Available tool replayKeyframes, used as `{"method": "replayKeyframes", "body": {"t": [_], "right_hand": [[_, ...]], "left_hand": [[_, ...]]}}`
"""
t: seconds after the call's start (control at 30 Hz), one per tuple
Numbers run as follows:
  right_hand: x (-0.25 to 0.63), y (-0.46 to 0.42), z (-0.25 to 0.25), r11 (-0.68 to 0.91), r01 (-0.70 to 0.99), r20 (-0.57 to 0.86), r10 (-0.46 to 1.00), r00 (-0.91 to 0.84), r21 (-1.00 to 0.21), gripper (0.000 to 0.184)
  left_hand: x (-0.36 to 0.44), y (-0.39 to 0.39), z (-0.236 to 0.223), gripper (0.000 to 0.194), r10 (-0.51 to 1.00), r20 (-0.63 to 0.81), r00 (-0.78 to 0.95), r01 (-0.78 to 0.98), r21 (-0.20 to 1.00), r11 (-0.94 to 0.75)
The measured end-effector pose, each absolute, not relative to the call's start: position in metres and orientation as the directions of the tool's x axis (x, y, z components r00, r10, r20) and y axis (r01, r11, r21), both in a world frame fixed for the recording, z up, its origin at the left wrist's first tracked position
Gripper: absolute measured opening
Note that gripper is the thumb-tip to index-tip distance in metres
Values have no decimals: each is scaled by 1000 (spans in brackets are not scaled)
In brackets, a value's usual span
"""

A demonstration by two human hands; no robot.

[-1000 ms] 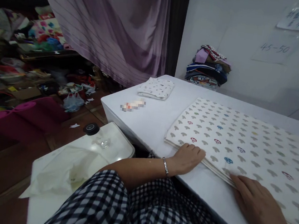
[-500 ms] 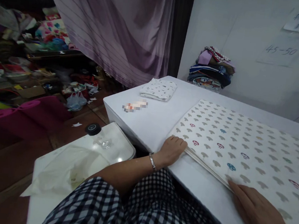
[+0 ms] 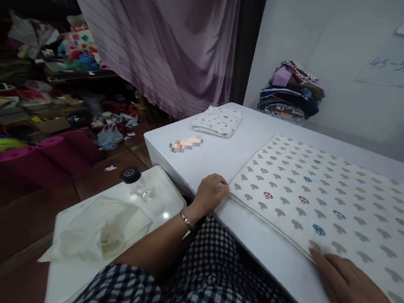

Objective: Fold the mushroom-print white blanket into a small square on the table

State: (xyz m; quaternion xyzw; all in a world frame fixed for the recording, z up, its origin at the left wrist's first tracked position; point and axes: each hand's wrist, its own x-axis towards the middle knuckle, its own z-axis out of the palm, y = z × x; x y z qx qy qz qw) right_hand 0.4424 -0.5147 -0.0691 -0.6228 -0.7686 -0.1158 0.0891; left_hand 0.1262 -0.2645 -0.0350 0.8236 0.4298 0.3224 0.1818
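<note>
A white cloth [image 3: 289, 181] printed with grey and coloured mushrooms lies folded in layers on the white-covered table [image 3: 219, 158]. My left hand [image 3: 211, 194], a bracelet at its wrist, is closed at the near left corner of this cloth; its fingertips are partly hidden. My right hand [image 3: 357, 291] rests along the near edge, with fingers stretched out over the fabric and nothing gripped. Farther back on the table sits a smaller folded white cloth [image 3: 218, 121] with a tiny print. A pixelated small item [image 3: 186, 143] lies in front of it.
Left of the table stands a white low surface [image 3: 78, 278] with a crumpled pale cloth [image 3: 98, 227] and a black round lid [image 3: 130, 175]. A pile of folded clothes [image 3: 291, 91] is by the wall. Purple curtain [image 3: 171, 36] hangs behind; magenta rolls [image 3: 37, 157] lie left.
My left hand has slid left along the near edge to the cloth's corner. My right hand stays on the near edge. The view has shifted slightly.
</note>
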Motion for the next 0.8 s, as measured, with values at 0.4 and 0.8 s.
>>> {"method": "replayKeyframes", "body": {"t": [0.4,0.8], "right_hand": [[441,-516,-71,183,980,286,938,-199,81,56],[439,-516,-73,131,991,272,953,-133,26,45]], "left_hand": [[146,-244,-22,21,898,101,429,784,452,-426],[142,-240,-20,37,891,-22,453,810,427,-402]]}}
